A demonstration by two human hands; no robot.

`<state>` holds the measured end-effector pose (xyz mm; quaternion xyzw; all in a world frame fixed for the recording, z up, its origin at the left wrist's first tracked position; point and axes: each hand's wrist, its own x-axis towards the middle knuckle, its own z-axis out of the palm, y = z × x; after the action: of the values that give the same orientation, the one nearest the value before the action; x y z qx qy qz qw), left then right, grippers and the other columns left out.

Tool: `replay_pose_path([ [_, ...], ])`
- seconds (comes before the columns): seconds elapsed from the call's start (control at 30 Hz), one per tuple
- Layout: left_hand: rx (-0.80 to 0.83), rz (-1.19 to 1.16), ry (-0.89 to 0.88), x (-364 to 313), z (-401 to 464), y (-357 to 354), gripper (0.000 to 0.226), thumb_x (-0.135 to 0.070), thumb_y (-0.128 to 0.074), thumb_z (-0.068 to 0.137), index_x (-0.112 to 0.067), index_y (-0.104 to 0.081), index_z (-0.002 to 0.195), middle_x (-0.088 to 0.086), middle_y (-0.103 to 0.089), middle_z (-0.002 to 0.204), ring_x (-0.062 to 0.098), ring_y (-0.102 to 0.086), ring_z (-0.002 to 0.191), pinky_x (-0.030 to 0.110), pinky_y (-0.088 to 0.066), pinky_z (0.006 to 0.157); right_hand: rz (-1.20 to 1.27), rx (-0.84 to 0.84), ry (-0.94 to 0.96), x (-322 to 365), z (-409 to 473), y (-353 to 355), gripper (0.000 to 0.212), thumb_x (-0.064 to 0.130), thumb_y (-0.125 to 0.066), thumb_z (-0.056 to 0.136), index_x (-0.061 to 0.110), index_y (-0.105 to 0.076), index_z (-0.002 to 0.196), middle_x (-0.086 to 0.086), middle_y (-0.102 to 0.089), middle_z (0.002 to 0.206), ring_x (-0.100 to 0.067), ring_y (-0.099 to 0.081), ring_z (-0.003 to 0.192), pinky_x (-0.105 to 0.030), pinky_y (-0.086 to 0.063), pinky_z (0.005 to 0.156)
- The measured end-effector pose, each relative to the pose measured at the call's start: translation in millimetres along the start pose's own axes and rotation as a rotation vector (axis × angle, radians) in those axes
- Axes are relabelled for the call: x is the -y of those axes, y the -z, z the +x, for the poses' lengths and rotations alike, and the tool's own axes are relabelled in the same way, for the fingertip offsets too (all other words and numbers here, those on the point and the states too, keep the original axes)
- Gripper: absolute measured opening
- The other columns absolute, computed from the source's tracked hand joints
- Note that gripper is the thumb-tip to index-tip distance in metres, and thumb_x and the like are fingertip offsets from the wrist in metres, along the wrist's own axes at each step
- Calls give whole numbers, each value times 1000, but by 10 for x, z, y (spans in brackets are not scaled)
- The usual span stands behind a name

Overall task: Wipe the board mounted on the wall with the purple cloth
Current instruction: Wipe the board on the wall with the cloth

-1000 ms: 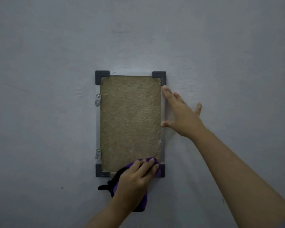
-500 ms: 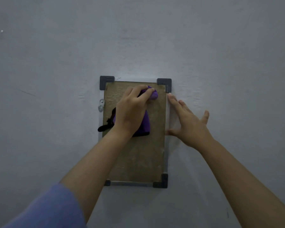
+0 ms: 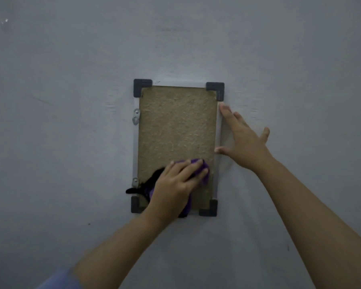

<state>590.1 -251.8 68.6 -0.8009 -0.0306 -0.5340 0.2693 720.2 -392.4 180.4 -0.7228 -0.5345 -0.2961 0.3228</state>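
A small upright board (image 3: pixel 176 126) with a brown fibrous face, a pale metal frame and dark corner caps is fixed to the grey wall. My left hand (image 3: pixel 175 184) presses the purple cloth (image 3: pixel 202 171) flat against the board's lower part; a black edge of the cloth sticks out to the left. My right hand (image 3: pixel 241 140) lies flat with fingers spread, thumb and forefinger touching the board's right frame edge, the rest on the wall.
Two small metal brackets (image 3: pixel 136 117) hold the board's left edge to the wall (image 3: pixel 71 122). Nothing else hangs on the grey wall around the board.
My left hand swept the cloth from the bottom edge up to the board's top, then back down to the lower part. My right hand stayed at the right frame edge.
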Motion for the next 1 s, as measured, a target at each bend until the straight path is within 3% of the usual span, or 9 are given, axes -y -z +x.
replay_pose_path([
  [0.23,52,-29,-26,-250,-417,-58,35,-16,-48,85,-21,-66,115,0,-64,122,21,-58,103,39,-51,88,-15,-1,-9,6,3,3,105,36,-72,78,47,10,143,17,-5,156,-6,-2,143,-68,3,103],
  [0.37,87,30,-149,-144,-366,8,37,-15,-45,86,-21,-66,115,-2,-64,120,19,-54,100,33,-45,86,-35,-3,-7,-12,4,6,106,39,-71,77,47,11,142,17,-5,156,-6,-2,143,-68,3,103],
  [0.63,118,139,-252,-15,-395,99,40,-15,-50,86,-15,-53,126,3,-61,121,22,-47,98,35,-49,77,-43,-5,-12,-21,14,-5,105,41,-71,77,48,11,142,16,-6,156,-7,-3,143,-69,3,103],
  [0.8,63,181,-143,224,-499,238,38,-9,-44,86,-12,-61,120,6,-63,117,23,-48,90,35,-50,73,-9,-3,-11,-11,18,7,105,39,-72,76,48,8,143,15,-7,156,-7,-3,143,-69,4,102],
  [1.0,-46,243,204,358,-576,547,43,-2,-43,77,-7,-67,113,3,-54,113,23,-43,81,31,-48,59,9,-2,-18,-9,25,0,105,37,-73,76,47,7,143,15,-8,156,-8,-3,143,-69,4,102],
])
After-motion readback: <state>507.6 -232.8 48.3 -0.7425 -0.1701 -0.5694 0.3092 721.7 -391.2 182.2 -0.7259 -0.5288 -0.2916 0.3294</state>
